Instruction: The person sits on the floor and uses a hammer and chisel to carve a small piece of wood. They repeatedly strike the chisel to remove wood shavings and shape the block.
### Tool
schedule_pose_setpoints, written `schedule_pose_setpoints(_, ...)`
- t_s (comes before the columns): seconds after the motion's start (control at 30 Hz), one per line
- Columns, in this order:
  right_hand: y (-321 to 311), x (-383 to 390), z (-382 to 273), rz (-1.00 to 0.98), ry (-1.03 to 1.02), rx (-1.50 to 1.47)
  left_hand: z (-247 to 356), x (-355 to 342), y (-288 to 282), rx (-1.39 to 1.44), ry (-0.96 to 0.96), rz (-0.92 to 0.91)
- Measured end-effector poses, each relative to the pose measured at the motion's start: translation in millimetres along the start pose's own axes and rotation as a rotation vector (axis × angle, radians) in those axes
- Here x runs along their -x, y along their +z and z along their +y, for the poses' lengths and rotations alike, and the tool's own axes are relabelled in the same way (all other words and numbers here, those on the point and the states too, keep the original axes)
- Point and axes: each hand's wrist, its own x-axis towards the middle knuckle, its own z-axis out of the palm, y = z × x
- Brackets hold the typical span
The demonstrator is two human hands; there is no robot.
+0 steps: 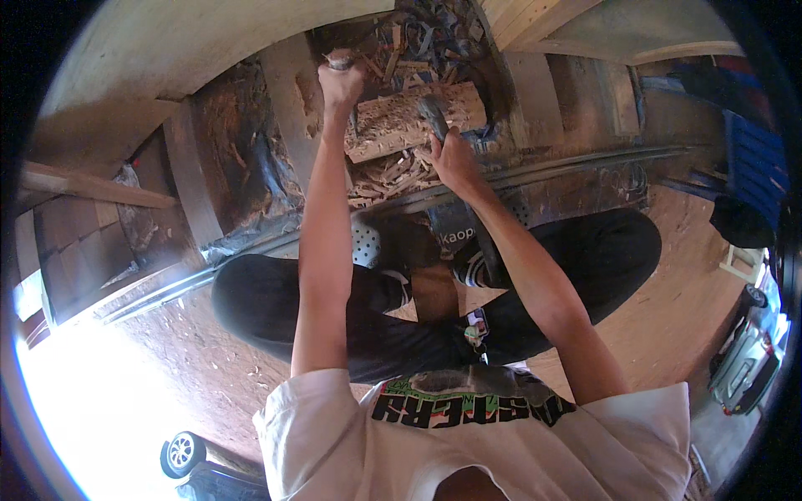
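Wood lay just beyond the person's feet: one pitted block (pixel 399 125), set crosswise between the two hands, with loose chips (pixel 386 181) heaped along its near side and more scraps (pixel 409 52) behind it. Its right end sat a little farther from the body than its left.

The right hand (pixel 455 164) was wrapped round a dark tool (pixel 432 115), whose blunt-looking upper part stood over the middle of the block; whether it touched the wood could not be told. The left hand (pixel 341 86) was a closed fist beside the block's far left corner. A rounded end (pixel 339 58) showed at the top of that fist, probably of a handle, though the fingers hid the rest.

By its thickness, the block would likely have been fairly heavy, stiff and slow to shift, with little risk of breaking as a whole. Its gouged face looked rough and apt to splinter, so bare palms would have slid over it badly. The best hold seemed to be at both ends, fingers under the lower edges, clear of the tool. The chips looked light, dry and brittle, and loose enough to slip underfoot near the dotted shoe (pixel 365 242).
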Motion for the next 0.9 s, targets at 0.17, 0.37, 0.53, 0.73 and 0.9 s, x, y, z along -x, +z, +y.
schedule_pose_setpoints(0.17, -2.3, -15.7, -3.8, -0.036, -0.003, 0.037, -0.8, -39.0, -0.4, -0.105, -0.134, 0.021)
schedule_pose_setpoints(0.37, 9.5, -9.3, 4.8, 0.058, -0.083, 0.065, -8.9, -22.3, 2.1, -0.194, -0.054, 0.105)
schedule_pose_setpoints(0.53, 4.5, 0.5, 3.3, 0.023, 0.011, 0.058, 6.2, 41.2, 3.7, -0.116, 0.175, 0.139)
schedule_pose_setpoints(0.73, -40.0, 41.2, -23.9, -0.078, 0.162, -0.038, 18.3, 56.6, 1.5, -0.056, 0.212, 0.094)
schedule_pose_setpoints(0.9, -75.5, 63.4, -41.8, -0.042, 0.132, -0.063, 19.8, 57.3, 1.4, -0.091, 0.069, 0.073)
